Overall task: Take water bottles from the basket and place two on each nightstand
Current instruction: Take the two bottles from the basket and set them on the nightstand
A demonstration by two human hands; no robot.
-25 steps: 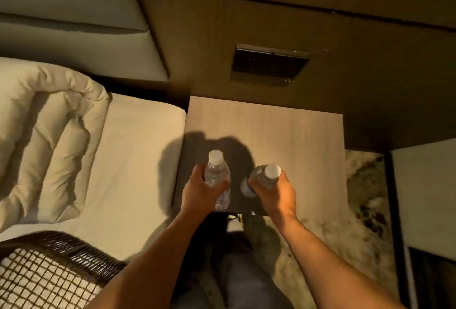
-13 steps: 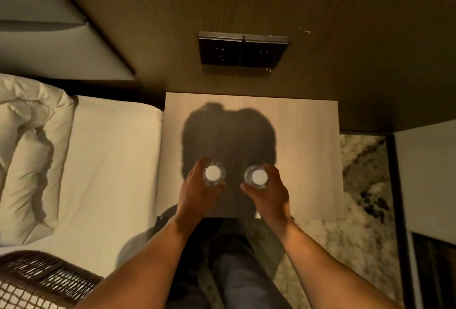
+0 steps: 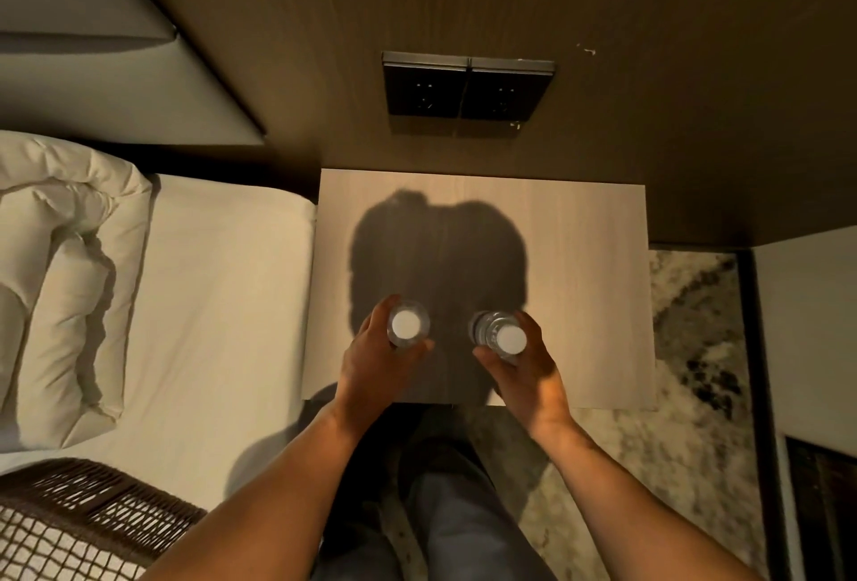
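Observation:
Two clear water bottles with white caps stand upright, seen from straight above, over the front half of the light wood nightstand (image 3: 579, 228). My left hand (image 3: 371, 362) wraps around the left bottle (image 3: 407, 324). My right hand (image 3: 526, 367) wraps around the right bottle (image 3: 503, 335), which leans slightly. Whether their bases touch the top is hidden. The dark woven basket (image 3: 79, 515) sits on the bed at the lower left.
A bed with white sheet (image 3: 218, 325) and folded duvet (image 3: 60, 283) lies left of the nightstand. A dark socket panel (image 3: 466, 86) is on the wood wall behind it. Patterned carpet (image 3: 686, 371) lies to the right, and my legs stand below.
The bottles went from tilted to upright a second ago. Since half a second ago both hands hold them in nearly the same spot; the view has shifted slightly.

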